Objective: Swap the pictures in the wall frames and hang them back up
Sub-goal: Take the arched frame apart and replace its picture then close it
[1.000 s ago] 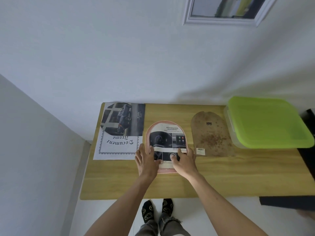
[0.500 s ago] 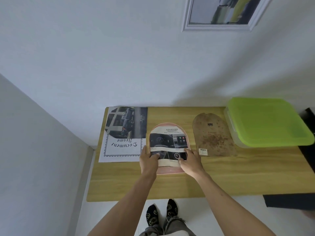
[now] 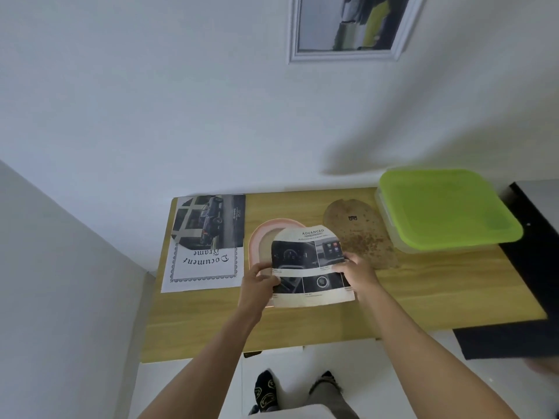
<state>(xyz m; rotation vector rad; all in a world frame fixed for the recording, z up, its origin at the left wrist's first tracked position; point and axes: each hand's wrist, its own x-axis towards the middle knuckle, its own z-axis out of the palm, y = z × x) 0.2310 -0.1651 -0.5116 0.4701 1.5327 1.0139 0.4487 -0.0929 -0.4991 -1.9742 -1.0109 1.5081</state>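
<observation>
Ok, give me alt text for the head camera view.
Two hands, left hand and right hand, lift an arch-shaped printed picture off a pink arched frame on a wooden table. A brown backing board lies right of it.

The scene is seen from one head-worn wide-angle camera, angled steeply down at close range over a wooden table (image 3: pixel 423 297) set against a white wall (image 3: pixel 151 101).
</observation>
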